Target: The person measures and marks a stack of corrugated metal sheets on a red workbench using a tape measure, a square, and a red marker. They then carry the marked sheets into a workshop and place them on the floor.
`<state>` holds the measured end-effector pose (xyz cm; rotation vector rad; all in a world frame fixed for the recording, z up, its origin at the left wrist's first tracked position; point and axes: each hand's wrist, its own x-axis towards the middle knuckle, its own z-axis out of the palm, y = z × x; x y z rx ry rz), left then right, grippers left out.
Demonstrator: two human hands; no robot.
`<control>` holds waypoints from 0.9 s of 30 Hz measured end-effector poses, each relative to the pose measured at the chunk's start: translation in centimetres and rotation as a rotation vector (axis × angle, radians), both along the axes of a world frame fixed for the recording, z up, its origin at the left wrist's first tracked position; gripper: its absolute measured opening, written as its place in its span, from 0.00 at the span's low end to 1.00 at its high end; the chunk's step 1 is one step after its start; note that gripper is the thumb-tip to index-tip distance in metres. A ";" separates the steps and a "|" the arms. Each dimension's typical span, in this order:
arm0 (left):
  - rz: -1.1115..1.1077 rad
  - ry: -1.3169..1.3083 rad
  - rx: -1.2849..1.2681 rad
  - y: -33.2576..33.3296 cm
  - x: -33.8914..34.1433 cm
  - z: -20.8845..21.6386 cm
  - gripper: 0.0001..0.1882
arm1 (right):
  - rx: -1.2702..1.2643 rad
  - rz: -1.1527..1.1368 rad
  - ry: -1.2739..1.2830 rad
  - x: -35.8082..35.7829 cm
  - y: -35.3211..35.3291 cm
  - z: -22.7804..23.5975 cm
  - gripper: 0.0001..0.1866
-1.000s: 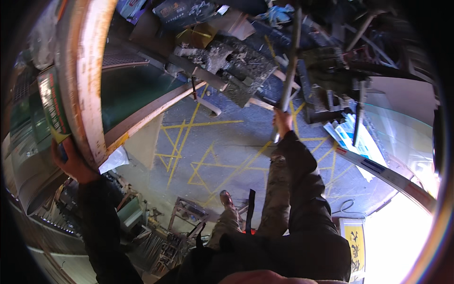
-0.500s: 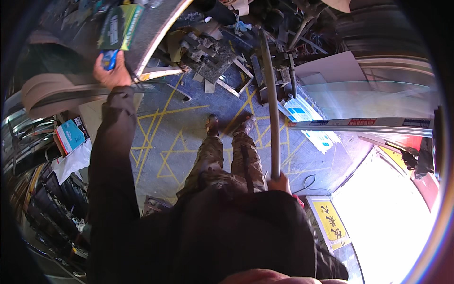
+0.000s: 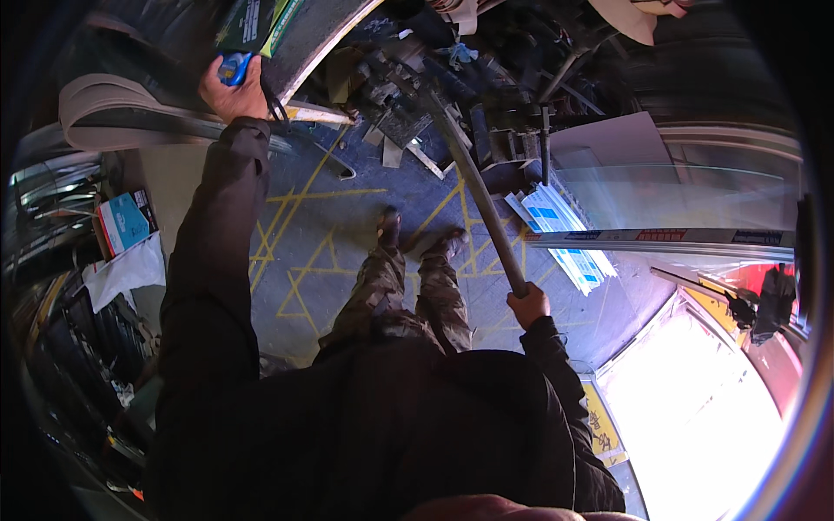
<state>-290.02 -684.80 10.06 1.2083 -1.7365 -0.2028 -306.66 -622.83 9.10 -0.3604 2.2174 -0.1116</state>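
Note:
At the upper left, my left hand (image 3: 234, 94) is closed round a small blue tape measure (image 3: 234, 68). A green and black box (image 3: 259, 26) sits just beyond it, by the edge of a dark worktop (image 3: 323, 43). My right hand (image 3: 528, 306), right of my legs, grips the near end of a long grey-brown pole (image 3: 486, 201). The pole slants away to the left, its far end among dark metal parts (image 3: 395, 108). A curled beige sheet (image 3: 109, 91) lies left of my left hand.
Glass (image 3: 686, 189) and a metal rail (image 3: 660, 245) stand at right, beside blue-and-white wrapped strips (image 3: 560, 230). Boxes (image 3: 129, 224) and a white bag (image 3: 130, 271) are at left. Yellow lines mark the blue-grey floor (image 3: 347, 217). A yellow sign (image 3: 604, 421) lies lower right.
My right hand has moved forward, and the pole has gone from nearly straight to slanting left. My left hand with the tape measure has shifted up and right in view, nearer the worktop edge.

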 end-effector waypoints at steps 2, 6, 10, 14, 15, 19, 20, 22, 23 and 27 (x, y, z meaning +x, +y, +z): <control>0.008 -0.020 0.064 0.6 -0.1 0.4 0.33 | 0.016 0.045 0.011 -1.5 -0.5 -0.1 0.20; 0.007 -0.002 0.104 0.6 0.0 0.5 0.33 | 0.058 0.107 0.028 -4.6 -0.7 -0.6 0.20; -0.008 -0.040 0.001 -0.6 0.3 -0.8 0.34 | 0.069 0.163 0.042 -7.6 -1.4 -1.8 0.20; 0.013 -0.019 -0.043 -2.3 1.6 -2.4 0.33 | 0.155 0.196 0.115 -11.7 -2.5 -5.3 0.20; -0.036 0.029 -0.027 -2.6 1.5 -2.1 0.34 | 0.006 0.181 0.187 -12.5 -2.1 -6.7 0.23; -0.008 0.011 0.011 -2.3 1.4 -2.0 0.33 | -0.011 0.109 0.270 -16.5 -4.1 -11.7 0.22; 0.007 -0.016 0.033 -2.2 1.6 -1.5 0.33 | -0.039 0.117 0.288 -16.9 -5.1 -12.3 0.22; 0.002 0.029 0.085 -1.6 1.2 -1.4 0.34 | -0.042 0.101 0.247 -17.7 -4.9 -13.8 0.22; 0.004 0.010 0.067 -1.3 0.9 -1.1 0.33 | -0.047 0.102 0.231 -17.5 -4.8 -14.4 0.24; -0.015 -0.009 0.057 -1.5 1.3 -1.3 0.34 | -0.099 0.104 0.065 -15.9 -6.5 -15.6 0.28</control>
